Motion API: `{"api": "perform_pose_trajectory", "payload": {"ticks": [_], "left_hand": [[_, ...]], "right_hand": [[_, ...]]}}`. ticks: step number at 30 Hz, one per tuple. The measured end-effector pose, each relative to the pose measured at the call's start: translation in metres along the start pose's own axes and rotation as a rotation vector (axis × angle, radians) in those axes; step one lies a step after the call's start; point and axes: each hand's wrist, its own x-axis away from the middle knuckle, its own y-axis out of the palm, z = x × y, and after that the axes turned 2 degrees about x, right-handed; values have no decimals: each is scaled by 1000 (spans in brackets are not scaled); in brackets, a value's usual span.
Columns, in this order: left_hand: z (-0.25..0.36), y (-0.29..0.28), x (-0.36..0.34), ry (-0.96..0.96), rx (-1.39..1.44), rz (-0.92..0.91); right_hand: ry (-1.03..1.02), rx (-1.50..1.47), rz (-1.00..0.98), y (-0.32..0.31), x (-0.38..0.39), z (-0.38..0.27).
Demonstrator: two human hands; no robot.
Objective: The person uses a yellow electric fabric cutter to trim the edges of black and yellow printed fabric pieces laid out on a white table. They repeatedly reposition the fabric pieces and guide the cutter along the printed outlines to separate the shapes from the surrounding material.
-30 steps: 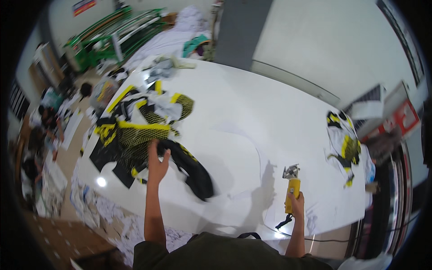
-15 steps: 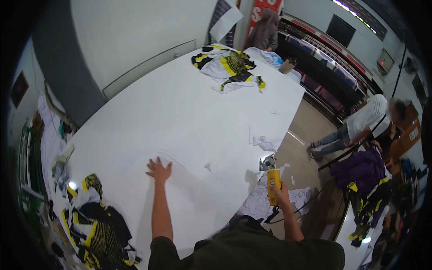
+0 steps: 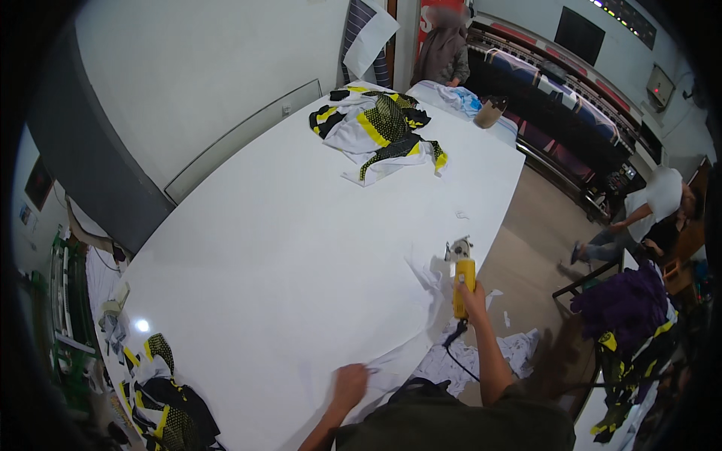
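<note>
My right hand (image 3: 473, 299) is wrapped round the yellow body of an electric rotary cloth cutter (image 3: 465, 276). The cutter's metal head points away from me over the right edge of the white table (image 3: 263, 263), and a dark cord trails from its back end. Close to my body, my left hand (image 3: 350, 385) is closed on a wrinkled piece of white fabric (image 3: 391, 366), its fingers partly blurred. A thin white fabric scrap (image 3: 426, 276) lies just left of the cutter.
Black, white and yellow printed fabric pieces (image 3: 387, 124) lie at the table's far end; a similar pile (image 3: 169, 398) sits near left. White scraps (image 3: 496, 357) are heaped below the right edge. One person (image 3: 444, 56) stands at the far end, another (image 3: 650, 207) at right.
My left hand has left its flat spread on the table, come nearer and rightward, and closed on white fabric. My right hand still holds the cutter. The view has shifted; the person at right has moved.
</note>
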Motion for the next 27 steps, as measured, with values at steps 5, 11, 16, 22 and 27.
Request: {"api": "perform_pose_trajectory", "payload": {"ticks": [5,11,16,22,27], "left_hand": [[-53,-32,108,-532,-378,454],[-28,-24,173,-1176,-146,234],[-15,-65,107,-1174,-93,353],[-13,-107,68,-1202,-80,431],[-25,-140,47,-1236,-58,452]], "right_hand": [[160,-32,22,48,-117,-16],[192,180,5,74,-190,-12],[39,1065,-176,56,-198,-97],[-682,476,83,221,-322,-181],[-836,635,-64,381,-479,-212]]}}
